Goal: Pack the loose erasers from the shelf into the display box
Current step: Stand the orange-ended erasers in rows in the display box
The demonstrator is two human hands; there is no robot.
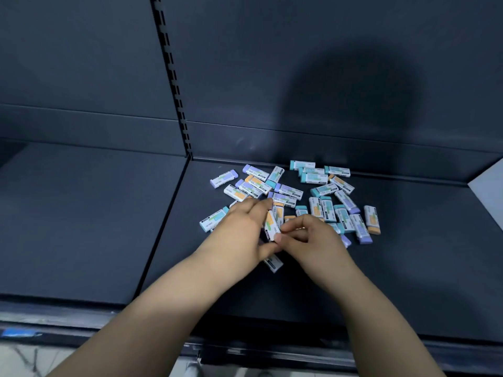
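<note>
a small rectangular eraser in a white sleeve with an orange patch is held tilted over the near edge of the pile, gripped between both hands. the left hand curls its fingers and thumb round the eraser's left side; the right hand pinches its near end. around them loose erasers with teal, lilac and orange ends lie scattered flat on the dark grey metal shelf. a white eraser with a dark band lies just under the left thumb.

Perhaps 30 sleeved erasers lie scattered on the shelf.
</note>
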